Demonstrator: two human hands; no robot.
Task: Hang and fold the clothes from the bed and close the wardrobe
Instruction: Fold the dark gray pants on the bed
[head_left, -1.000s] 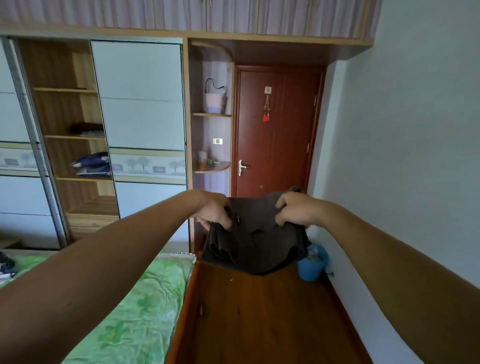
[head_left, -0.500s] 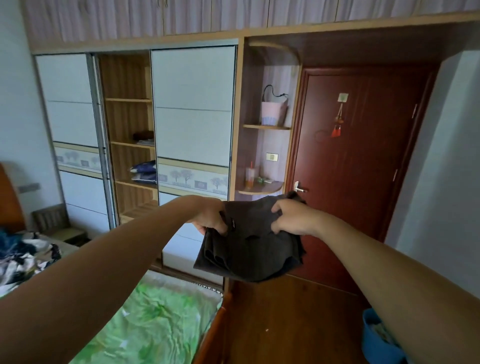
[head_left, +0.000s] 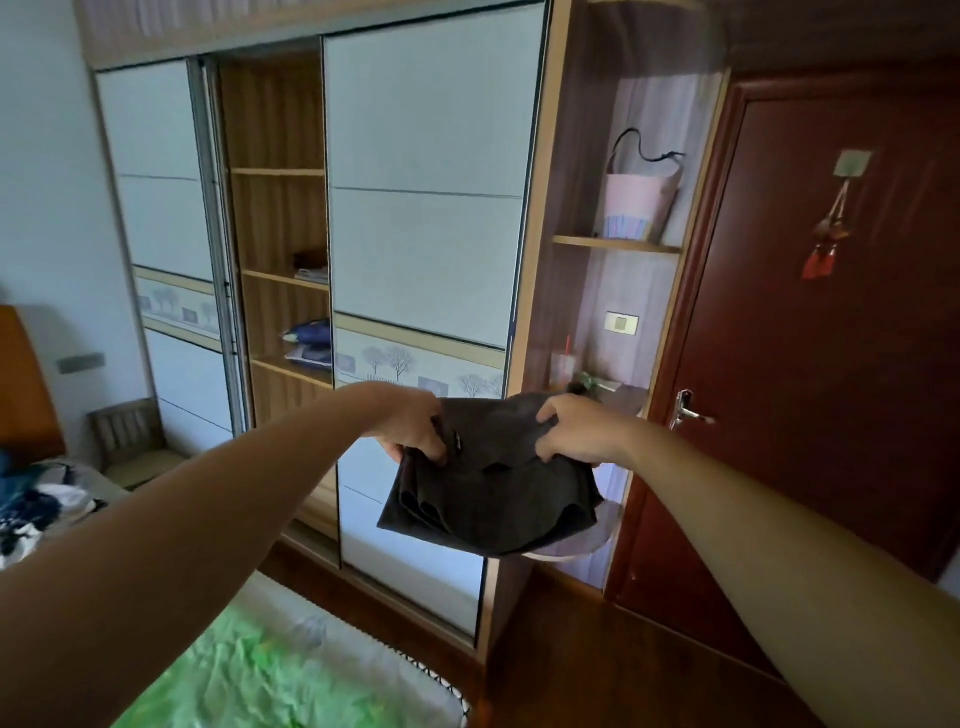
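The wardrobe (head_left: 426, 249) takes up the wall from ten o'clock round to twelve. Its pale sliding panels are parted, so a narrow bay of wooden shelves (head_left: 278, 228) stands open at about eleven. From one to four o'clock is the dark red door (head_left: 831, 389), closed. The bed (head_left: 270, 670), under a crumpled green sheet, runs out of the bottom at seven o'clock. Between wardrobe and door, at one o'clock, rises a column of curved corner shelves (head_left: 615, 243).

Close to the middle, a shade towards five o'clock, the folded dark garment (head_left: 493, 493) is held up in the air in front of the right-hand wardrobe panel. It is clear of the bed, and its doubled layers hang down. At nine o'clock a heap of clothes (head_left: 36, 504), blue and white, lies on the bed.

Both arms are stretched forward. The left hand (head_left: 415, 428) grips the garment's upper left corner, fingers curled over the cloth. The right hand (head_left: 576, 431) grips the upper right edge, fingers and thumb pinching a fold.

A pink bag (head_left: 641, 202) sits on the upper corner shelf at one o'clock. Some folded blue clothes (head_left: 309, 343) lie on a shelf in the open bay at ten. A red tassel (head_left: 823, 249) hangs on the door at two, and the door handle (head_left: 687, 413) shows at three.
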